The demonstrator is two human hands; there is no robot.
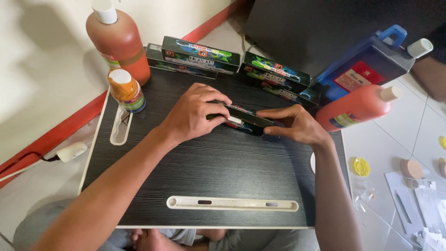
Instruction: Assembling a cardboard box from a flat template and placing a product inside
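Bottles of orange liquid, a large one (118, 39) and a small one (126, 90), are stood at the left rear of the dark worktop (209, 172). At its middle, a slim dark box (244, 120) is gripped from above by the left hand (193, 114) and pinched at its other end by the right hand (295, 125). Similar boxes (202, 56) are lined up behind, and a tipped orange bottle (357, 107) is seen at the right.

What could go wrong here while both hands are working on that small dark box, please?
The orange bottle lying beside the right hand may roll off the table edge if nudged. The small bottle stands near the left hand, so an elbow could topple it. The box might slip.
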